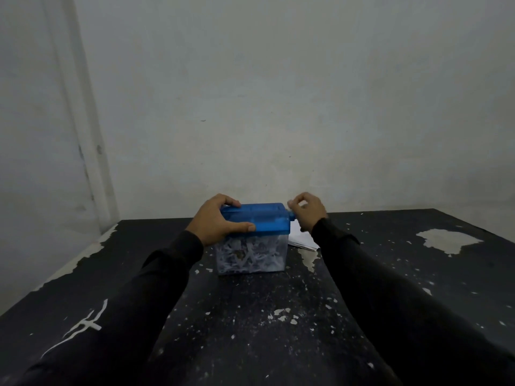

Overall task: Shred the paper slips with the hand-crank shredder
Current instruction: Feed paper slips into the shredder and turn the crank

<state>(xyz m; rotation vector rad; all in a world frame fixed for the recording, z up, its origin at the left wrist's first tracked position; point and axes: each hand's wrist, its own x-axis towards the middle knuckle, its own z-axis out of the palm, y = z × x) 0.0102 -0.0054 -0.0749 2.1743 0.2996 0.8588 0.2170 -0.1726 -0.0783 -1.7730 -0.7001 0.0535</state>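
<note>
A small hand-crank shredder stands mid-table: a blue top on a clear bin packed with white paper shreds. My left hand grips the left end of the blue top, thumb on the front face and fingers over the back. My right hand is at the shredder's right end, fingers curled and pinching the small crank there; the crank itself is mostly hidden. White paper slips lie on the table just right of the bin, partly behind my right wrist.
The table is black with chipped paint and pale patches, one large at the far right. A bare wall rises right behind the table. The table's left edge runs diagonally near a wall corner.
</note>
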